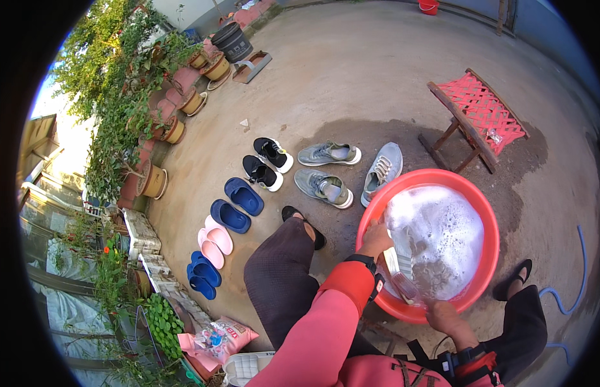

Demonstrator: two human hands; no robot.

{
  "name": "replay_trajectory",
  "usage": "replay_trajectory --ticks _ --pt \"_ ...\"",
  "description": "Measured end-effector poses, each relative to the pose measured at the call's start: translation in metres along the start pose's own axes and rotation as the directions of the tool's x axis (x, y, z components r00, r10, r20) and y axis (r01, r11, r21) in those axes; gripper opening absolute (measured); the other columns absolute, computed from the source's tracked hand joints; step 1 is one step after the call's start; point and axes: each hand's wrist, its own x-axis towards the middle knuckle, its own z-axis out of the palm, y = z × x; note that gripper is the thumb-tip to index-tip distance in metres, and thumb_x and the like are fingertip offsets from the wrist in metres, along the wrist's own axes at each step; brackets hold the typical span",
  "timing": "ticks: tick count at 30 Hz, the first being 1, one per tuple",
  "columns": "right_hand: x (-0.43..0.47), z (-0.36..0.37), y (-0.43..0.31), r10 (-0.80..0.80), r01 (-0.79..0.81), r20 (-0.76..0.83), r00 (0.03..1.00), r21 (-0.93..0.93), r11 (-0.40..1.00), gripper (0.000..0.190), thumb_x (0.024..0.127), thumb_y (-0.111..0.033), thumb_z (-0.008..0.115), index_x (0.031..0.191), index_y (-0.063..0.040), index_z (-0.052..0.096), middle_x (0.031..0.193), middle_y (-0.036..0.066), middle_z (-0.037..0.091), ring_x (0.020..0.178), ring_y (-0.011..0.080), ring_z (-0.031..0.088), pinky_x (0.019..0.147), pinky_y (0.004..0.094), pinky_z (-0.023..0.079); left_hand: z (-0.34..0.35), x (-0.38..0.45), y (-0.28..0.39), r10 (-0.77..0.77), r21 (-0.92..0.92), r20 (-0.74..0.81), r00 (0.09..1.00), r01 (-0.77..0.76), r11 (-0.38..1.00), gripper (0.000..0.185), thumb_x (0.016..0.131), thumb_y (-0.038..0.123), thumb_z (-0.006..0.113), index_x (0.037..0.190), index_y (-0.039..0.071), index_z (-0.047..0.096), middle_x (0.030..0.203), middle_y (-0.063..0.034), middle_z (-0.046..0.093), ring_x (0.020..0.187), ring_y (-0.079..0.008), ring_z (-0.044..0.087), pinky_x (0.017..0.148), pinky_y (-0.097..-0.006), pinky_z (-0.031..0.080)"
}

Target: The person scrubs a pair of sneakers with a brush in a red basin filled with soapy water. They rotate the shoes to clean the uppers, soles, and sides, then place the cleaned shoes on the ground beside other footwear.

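A red plastic basin [492, 242] full of foamy water stands between my legs. At its left side my left hand [376, 238] grips a grey shoe with a white sole [399, 259], which is tilted in the suds. My right hand [442, 315] is at the near rim, its fingers partly hidden by the basin's edge and foam. A scrubbing brush [404, 286] lies against the shoe close to those fingers; it reaches toward the right hand, and the hold on it is partly hidden. One pale grey laced shoe [383, 169] rests on the ground just beyond the basin.
Grey sneakers [324, 187], black sneakers [263, 171], blue slippers [231, 216] and pink slippers [215, 242] line the ground at left. A folding stool with red webbing [483, 113] stands beyond the basin. A blue hose [566, 309] lies right; potted plants [152, 179] edge the yard.
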Motion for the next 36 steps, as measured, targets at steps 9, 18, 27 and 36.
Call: replay_trajectory --ticks 9,18,27,36 --pt "-0.009 -0.005 0.002 0.045 -0.033 0.092 0.995 -0.121 0.992 0.05 0.077 -0.011 0.054 0.127 -0.01 0.052 0.093 0.023 0.064 0.09 0.0367 0.062 0.079 0.0439 0.05 0.015 -0.029 -0.025 0.101 -0.172 -0.009 0.995 -0.101 0.98 0.102 0.06 0.035 0.079 0.135 -0.008 0.025 0.133 -0.0281 0.038 0.124 -0.0386 0.041 0.103 -0.0401 0.035" --pt "-0.033 -0.044 0.028 0.11 -0.117 0.058 0.992 0.13 0.985 0.04 0.078 -0.008 0.047 0.114 -0.01 0.063 0.084 0.019 0.066 0.066 0.03 0.066 0.064 0.0384 0.054 0.024 -0.07 -0.001 0.12 -0.084 0.082 0.989 -0.113 0.99 0.085 0.055 0.057 0.078 0.119 0.003 0.06 0.135 -0.0246 0.038 0.126 -0.035 0.036 0.105 -0.039 0.032" --pt "-0.029 -0.053 0.018 -0.067 0.193 -0.493 0.868 0.21 0.959 0.033 0.087 -0.013 0.046 0.116 -0.009 0.06 0.091 0.026 0.062 0.087 0.0405 0.061 0.078 0.0449 0.049 0.002 -0.12 0.009 0.083 -0.1 -0.442 0.893 -0.141 0.985 0.071 0.06 0.047 0.078 0.106 -0.004 0.059 0.119 -0.0223 0.046 0.115 -0.0324 0.045 0.093 -0.042 0.041" --pt "-0.003 0.027 -0.024 -0.084 0.283 -0.51 0.856 0.324 0.903 0.048 0.086 -0.005 0.047 0.134 -0.007 0.043 0.097 0.026 0.061 0.087 0.0392 0.061 0.076 0.0418 0.05 0.046 -0.119 -0.012 -0.196 -0.809 -0.225 0.955 -0.071 0.583 0.04 0.074 0.018 0.074 0.104 0.001 0.052 0.097 -0.0123 0.061 0.085 -0.0201 0.061 0.073 -0.0348 0.049"
